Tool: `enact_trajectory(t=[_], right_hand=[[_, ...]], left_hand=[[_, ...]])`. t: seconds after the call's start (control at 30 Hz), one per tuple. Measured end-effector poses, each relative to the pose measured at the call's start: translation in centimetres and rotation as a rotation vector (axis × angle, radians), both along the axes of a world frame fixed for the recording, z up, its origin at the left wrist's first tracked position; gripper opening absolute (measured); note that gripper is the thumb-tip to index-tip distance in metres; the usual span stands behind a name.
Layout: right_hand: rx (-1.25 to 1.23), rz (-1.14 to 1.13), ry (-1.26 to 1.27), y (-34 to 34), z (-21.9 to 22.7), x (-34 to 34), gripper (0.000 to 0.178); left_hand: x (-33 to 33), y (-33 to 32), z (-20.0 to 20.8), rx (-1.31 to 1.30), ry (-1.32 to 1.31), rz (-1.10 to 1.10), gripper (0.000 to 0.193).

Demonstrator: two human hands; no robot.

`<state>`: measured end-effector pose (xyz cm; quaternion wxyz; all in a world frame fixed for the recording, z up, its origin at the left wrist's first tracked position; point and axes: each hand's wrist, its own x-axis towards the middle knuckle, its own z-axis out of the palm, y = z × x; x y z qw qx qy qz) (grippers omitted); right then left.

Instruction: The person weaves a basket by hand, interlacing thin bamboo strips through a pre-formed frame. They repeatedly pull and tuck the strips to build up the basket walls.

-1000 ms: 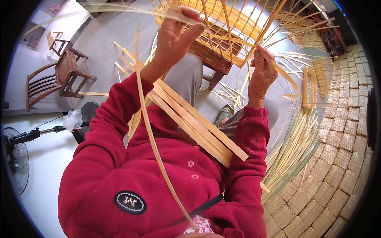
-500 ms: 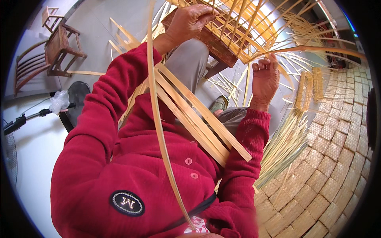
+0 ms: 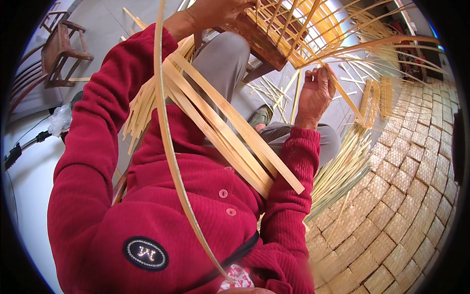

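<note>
A half-woven bamboo basket [image 3: 293, 29] with long loose uprights rests on a reddish-brown wooden stool [image 3: 268, 48] in front of me. My left hand [image 3: 210, 13] is at the basket's left side, its fingers closed on a thin upright; the top edge of the picture cuts off part of it. Near the basket's lower right corner, my right hand [image 3: 316, 95] pinches a flat bamboo strip [image 3: 346, 94] between thumb and fingers. Several wide bamboo slats [image 3: 230, 130] lie across my lap and reach over my right forearm. One long curved strip [image 3: 169, 142] crosses before my chest.
A bundle of thin strips [image 3: 342, 171] lies to the right, beside stacked woven mats or blocks [image 3: 391, 201]. Scattered offcuts [image 3: 274, 93] cover floor beyond my knees. Wooden chairs [image 3: 63, 54] stand at the far left, above a black rod with a plastic bag [image 3: 59, 120].
The view has shifted, so most things sit further left and slightly higher. The strip at my right hand now slants down to the right, clear of the fingers. Both hands stay at the basket.
</note>
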<state>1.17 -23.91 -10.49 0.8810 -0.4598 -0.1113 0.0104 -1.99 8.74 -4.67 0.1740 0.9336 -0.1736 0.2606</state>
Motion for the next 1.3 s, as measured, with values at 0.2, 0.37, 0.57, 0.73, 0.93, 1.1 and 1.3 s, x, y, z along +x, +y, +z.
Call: enact_trajectory(t=[0.2,0.37,0.57,0.73,0.93,1.1,1.3], right_hand=[[0.004,-0.055,0.158,0.0,-3.6,0.9,0.014],[-0.005,-0.022,0.110,-0.7,-4.0,1.3,0.015],[-0.060,-0.038,0.183,-0.6,-3.4,1.6,0.017],[-0.036,-0.058,0.212,-1.1,-2.9,2.3,0.017],[-0.018,-0.055,0.340,-2.0,-2.5,3.6,0.021],[-0.023,-0.027,0.365,-2.0,-2.1,3.4,0.020],[0.034,0.009,0.390,-2.3,-2.4,3.7,0.020]], left_hand=[[2.0,-0.3,-4.0,0.099,0.041,0.116,0.013],[2.1,-0.3,-5.1,0.103,0.182,0.167,0.012],[2.1,-1.4,-5.7,0.021,0.163,0.259,0.021],[0.8,-1.3,-6.0,-0.218,0.021,0.257,0.031],[0.1,-1.2,-6.2,-0.362,-0.005,0.185,0.032],[3.1,-1.5,-7.5,-0.254,-0.002,0.146,0.031],[4.6,-1.1,-8.6,-0.302,-0.042,-0.077,0.023]])
